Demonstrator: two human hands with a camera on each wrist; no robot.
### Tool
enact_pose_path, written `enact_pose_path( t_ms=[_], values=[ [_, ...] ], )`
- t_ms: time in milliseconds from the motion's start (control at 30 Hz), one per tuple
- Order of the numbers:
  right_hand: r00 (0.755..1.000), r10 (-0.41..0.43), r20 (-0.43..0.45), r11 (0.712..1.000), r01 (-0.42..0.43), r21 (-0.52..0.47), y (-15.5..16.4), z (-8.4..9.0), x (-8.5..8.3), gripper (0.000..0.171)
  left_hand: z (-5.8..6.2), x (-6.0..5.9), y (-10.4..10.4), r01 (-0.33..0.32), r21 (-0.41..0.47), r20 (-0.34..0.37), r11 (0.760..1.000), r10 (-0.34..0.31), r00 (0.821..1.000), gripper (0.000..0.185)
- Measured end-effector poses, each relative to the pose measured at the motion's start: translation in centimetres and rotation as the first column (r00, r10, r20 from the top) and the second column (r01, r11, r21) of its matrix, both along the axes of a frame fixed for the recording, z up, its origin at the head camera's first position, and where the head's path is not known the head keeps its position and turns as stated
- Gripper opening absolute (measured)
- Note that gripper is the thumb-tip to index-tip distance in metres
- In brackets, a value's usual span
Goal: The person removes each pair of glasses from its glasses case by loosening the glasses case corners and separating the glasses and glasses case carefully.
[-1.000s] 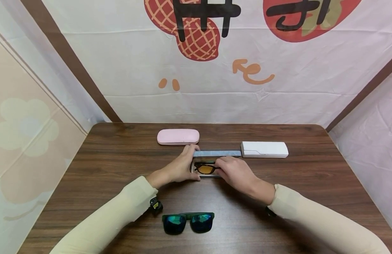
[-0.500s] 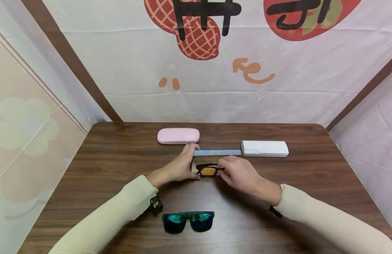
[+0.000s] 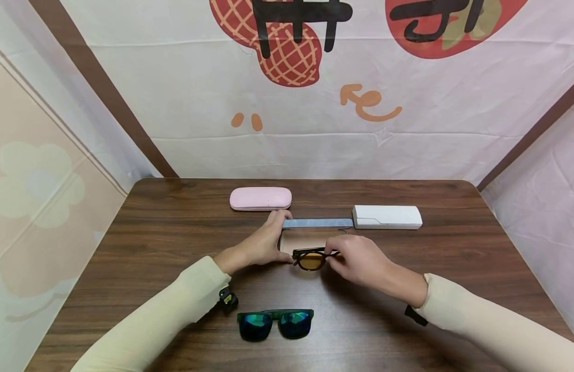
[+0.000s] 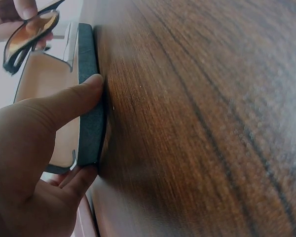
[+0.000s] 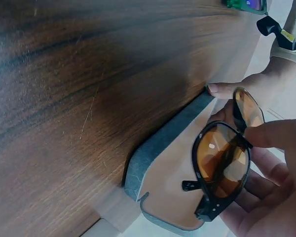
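Observation:
An open glasses case, dark grey-green outside and beige within, stands on the table with its lid raised at the back. My left hand grips its left end, the thumb along the front wall in the left wrist view. My right hand pinches glasses with a black frame and orange lenses at the bridge. These glasses are up off the case's lining, over its front edge in the head view. Part of the frame is hidden behind the right fingers.
Sunglasses with blue-green mirrored lenses lie nearer the front of the wooden table. Behind the left hand is a closed pink glasses case. A white case sits right of the open one, close to its lid.
My right hand has drawn the orange-lensed glasses up out of the case, toward the front and slightly right. The left hand has stayed on the case.

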State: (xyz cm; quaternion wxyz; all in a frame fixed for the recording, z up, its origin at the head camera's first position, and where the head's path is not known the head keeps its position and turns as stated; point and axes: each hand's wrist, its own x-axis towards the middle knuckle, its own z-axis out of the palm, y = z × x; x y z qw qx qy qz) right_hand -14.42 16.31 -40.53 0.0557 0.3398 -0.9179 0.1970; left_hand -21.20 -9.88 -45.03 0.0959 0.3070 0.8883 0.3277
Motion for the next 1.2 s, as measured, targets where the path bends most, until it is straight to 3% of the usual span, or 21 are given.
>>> enact_pose_path(
  t_ms=[233, 533, 1200],
  values=[
    [0.996, 0.009, 0.089, 1.0, -0.011, 0.025, 0.8, 0.5, 0.8, 0.011, 0.0, 0.0, 0.0, 0.002, -0.003, -0.004, 1.0, -0.002, 1.0, 0.09],
    [0.972, -0.002, 0.235, 0.998, -0.012, 0.062, 1.3, 1.6, 1.4, 0.014, 0.1, 0.1, 0.0, -0.007, -0.005, -0.01, 1.0, 0.007, 1.0, 0.09],
    [0.946, 0.024, 0.322, 0.99, -0.069, 0.127, 2.6, 1.6, 2.3, 0.023, -0.1, 0.1, 0.0, -0.004, -0.004, -0.007, 1.0, 0.004, 1.0, 0.09]
  ],
)
